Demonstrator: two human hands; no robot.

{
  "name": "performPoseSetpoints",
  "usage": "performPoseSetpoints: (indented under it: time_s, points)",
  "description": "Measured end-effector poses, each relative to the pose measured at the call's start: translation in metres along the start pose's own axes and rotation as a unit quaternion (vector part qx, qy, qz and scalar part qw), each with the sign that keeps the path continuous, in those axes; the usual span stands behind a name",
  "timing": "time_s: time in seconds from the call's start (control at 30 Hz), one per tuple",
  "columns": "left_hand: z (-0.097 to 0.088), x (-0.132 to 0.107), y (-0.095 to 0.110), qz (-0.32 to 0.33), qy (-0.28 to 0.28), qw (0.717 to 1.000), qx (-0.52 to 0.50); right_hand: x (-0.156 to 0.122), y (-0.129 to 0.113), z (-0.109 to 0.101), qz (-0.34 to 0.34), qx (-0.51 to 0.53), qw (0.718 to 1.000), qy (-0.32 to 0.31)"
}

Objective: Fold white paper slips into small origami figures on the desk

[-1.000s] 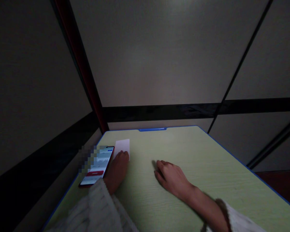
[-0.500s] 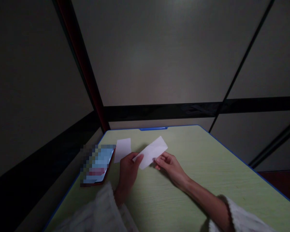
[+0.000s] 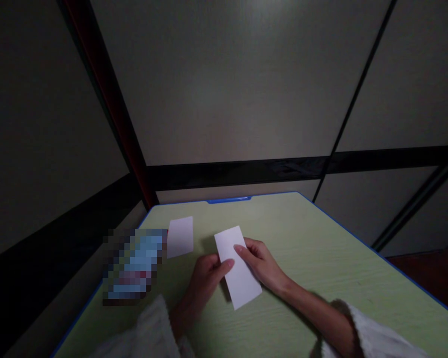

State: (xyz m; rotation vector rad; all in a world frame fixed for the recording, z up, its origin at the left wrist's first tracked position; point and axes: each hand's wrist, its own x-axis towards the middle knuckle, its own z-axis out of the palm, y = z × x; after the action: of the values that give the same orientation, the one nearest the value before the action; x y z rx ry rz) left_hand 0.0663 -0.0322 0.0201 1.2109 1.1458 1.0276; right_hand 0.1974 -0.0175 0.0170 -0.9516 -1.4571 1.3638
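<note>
A white rectangular piece of paper [image 3: 241, 281] is held between my two hands above the table, its long side running away from me. My left hand [image 3: 209, 276] pinches its left edge, thumb on top and fingers hidden beneath. On the opposite edge my right hand [image 3: 263, 263] grips it the same way, thumb lying on the upper face. A second white piece of paper [image 3: 180, 237] lies flat on the table, beyond my left hand and to its left.
The pale green table [image 3: 313, 248] has a blue rim and a blue handle-like strip [image 3: 229, 200] at its far edge. A blurred-out, screen-like flat object [image 3: 136, 263] lies at the left edge. Panelled doors [image 3: 227, 99] stand close behind the table.
The held paper has turned from slanting sideways to pointing lengthwise and come nearer to me. My right thumb now lies on its upper face. The view has shifted slightly.
</note>
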Motion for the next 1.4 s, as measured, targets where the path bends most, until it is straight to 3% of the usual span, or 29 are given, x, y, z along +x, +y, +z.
performPoseSetpoints:
  time_s: [0.1,0.17,0.27,0.37,0.47,0.7,0.87,0.97,1.1,1.2,1.4]
  points:
    - [-0.004,0.007,-0.005,0.001,0.0,1.0,0.0,-0.002,0.002,0.001,0.001,-0.024,0.999,-0.022]
    - [-0.006,0.009,-0.007,0.003,0.013,1.0,-0.015,-0.002,0.001,-0.001,-0.02,-0.039,0.999,0.003]
    - [-0.007,0.008,-0.005,0.014,0.074,0.996,-0.039,-0.003,-0.004,-0.007,-0.104,-0.1,0.988,0.059]
    - [-0.008,0.007,-0.002,0.006,0.108,0.992,-0.059,-0.002,-0.011,-0.017,-0.185,-0.201,0.962,0.004]
    - [-0.009,0.008,-0.001,-0.006,0.101,0.99,-0.094,-0.002,-0.012,-0.023,-0.251,-0.24,0.938,0.001]
    - [-0.007,0.009,-0.003,0.001,0.118,0.982,-0.147,-0.001,-0.002,-0.022,-0.262,-0.237,0.933,-0.065]
    - [-0.009,0.011,-0.003,0.023,0.119,0.988,-0.095,-0.001,-0.004,-0.02,-0.238,-0.228,0.941,-0.076]
    - [-0.01,0.011,-0.001,0.023,0.109,0.992,-0.064,0.001,-0.005,-0.017,-0.213,-0.192,0.957,-0.038]
    - [-0.006,0.01,-0.001,0.017,0.075,0.996,-0.043,0.006,-0.003,-0.014,-0.157,-0.087,0.983,0.043]
    - [-0.003,0.007,-0.002,0.029,0.035,0.999,-0.014,0.007,-0.002,-0.011,-0.1,0.009,0.994,0.051]
    - [0.002,-0.008,0.0,0.011,0.009,1.0,0.003,-0.002,-0.007,0.003,0.023,0.173,0.979,0.106]
